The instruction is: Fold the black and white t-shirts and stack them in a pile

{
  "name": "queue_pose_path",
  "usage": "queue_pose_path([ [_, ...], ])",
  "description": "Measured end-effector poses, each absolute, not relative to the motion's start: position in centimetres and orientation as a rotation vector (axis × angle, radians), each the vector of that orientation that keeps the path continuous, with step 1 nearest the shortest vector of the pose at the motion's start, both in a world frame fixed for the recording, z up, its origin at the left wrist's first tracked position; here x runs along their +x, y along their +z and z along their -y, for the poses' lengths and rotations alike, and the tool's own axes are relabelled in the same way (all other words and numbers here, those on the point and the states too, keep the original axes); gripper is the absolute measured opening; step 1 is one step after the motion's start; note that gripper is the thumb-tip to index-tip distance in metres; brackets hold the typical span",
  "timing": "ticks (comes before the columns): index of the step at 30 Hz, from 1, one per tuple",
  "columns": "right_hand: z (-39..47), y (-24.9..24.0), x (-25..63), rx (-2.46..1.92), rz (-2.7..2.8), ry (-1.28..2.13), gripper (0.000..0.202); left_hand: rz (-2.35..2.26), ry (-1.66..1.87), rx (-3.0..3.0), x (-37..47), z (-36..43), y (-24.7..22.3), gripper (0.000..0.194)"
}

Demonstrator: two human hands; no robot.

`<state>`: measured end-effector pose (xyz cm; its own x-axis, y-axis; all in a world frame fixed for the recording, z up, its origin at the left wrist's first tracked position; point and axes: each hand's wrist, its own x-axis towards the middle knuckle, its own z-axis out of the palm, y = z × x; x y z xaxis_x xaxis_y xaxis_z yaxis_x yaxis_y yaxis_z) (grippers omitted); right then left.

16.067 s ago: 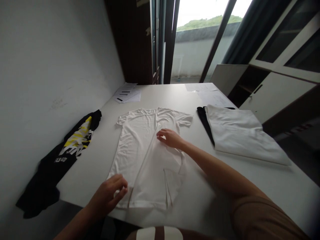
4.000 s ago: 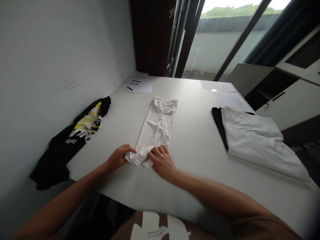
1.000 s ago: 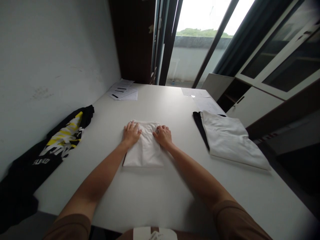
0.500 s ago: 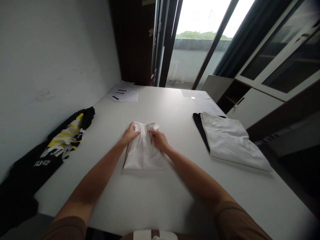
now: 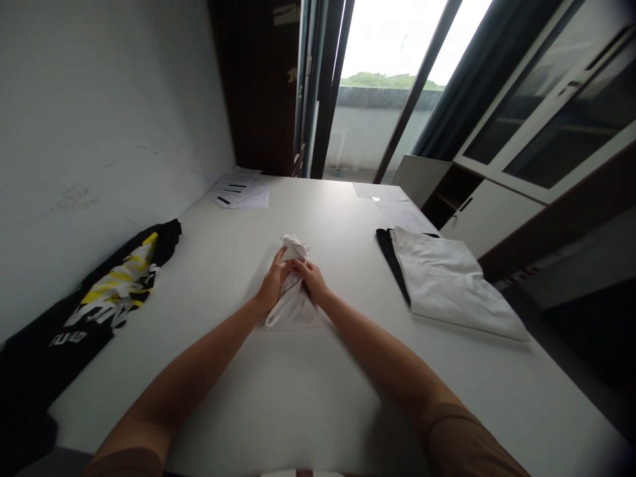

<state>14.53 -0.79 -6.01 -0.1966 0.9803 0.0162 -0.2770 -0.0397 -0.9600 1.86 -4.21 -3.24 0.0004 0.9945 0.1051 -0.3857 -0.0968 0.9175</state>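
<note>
Between my two hands, near the middle of the white table (image 5: 298, 391), is a white cloth garment (image 5: 294, 301), gathered into a narrow bundle. Its crumpled top end pokes out beyond my fingers, while the wider lower part rests on the table. My left hand (image 5: 274, 279) is closed around the left side of the bundle. From the right, my right hand (image 5: 313, 278) pinches the cloth, its fingers close to those of the left. What kind of garment it is cannot be made out.
A folded white cloth (image 5: 452, 285) lies on a black one (image 5: 392, 262) at the right. On the left, a black garment with yellow and white print (image 5: 119, 285) lies along the wall. Papers (image 5: 243, 192) and more sheets (image 5: 397, 205) rest at the far edge.
The white garment lay flat and wide; now its sides are drawn together into a narrow bundle. My left hand has come in to the right, and my hands are close together.
</note>
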Motion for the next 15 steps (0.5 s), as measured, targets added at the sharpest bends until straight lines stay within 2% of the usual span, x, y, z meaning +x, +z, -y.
queue_pose_path([
  [4, 0.8, -6.0, 14.5, -0.97, 0.974, 1.47, 0.041, -1.169, 1.568, 1.002, 2.5, 5.2, -3.5, 0.035],
  [7, 0.5, -5.3, 14.9, -0.968, 0.88, 1.383, 0.039, -1.277, 1.597, 1.072, 2.4, 5.9, -3.9, 0.02],
  [11, -0.4, -2.5, 17.2, -0.925, 0.83, 1.24, 0.043, -1.367, 1.577, 1.307, 1.2, 5.2, -5.1, 0.019],
  [15, -0.7, 2.4, 22.0, -0.946, 1.011, 0.782, 0.038, -1.462, 1.517, 1.503, 0.0, 3.8, -6.4, 0.025],
])
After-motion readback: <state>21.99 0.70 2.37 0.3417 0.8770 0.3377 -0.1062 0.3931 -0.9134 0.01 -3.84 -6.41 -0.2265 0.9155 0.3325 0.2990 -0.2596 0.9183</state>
